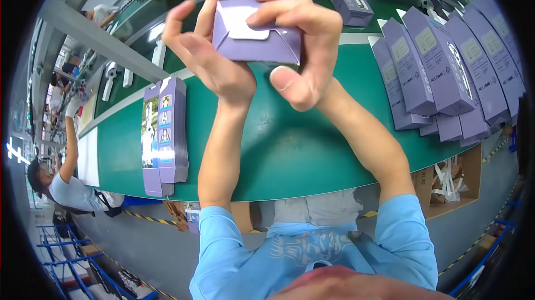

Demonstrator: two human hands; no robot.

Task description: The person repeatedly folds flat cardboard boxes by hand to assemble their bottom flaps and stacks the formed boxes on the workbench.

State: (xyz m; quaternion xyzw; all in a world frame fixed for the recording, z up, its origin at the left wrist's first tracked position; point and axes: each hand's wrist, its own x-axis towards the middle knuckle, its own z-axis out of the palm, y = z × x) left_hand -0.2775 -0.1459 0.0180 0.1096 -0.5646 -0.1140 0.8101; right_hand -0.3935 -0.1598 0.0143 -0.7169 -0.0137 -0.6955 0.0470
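A purple box [253,49] is held up in front of me, its end with a white flap towards the camera. My right hand [309,38] wraps round its right side, fingers on the white flap and thumb at the lower edge. My left hand [214,54] rests against the left side of the box, with its fingers spread apart. A stack of flat, unfolded purple cartons [165,127] lies on the green table [284,138] to the left. Several purple boxes [440,71] lean together at the right.
Another purple box [348,1] lies beyond the table's far edge. An open cardboard box [471,177] with white strips stands on the floor at the right. A co-worker [78,188] reaches up at the left. Metal frame bars [106,38] cross the upper left.
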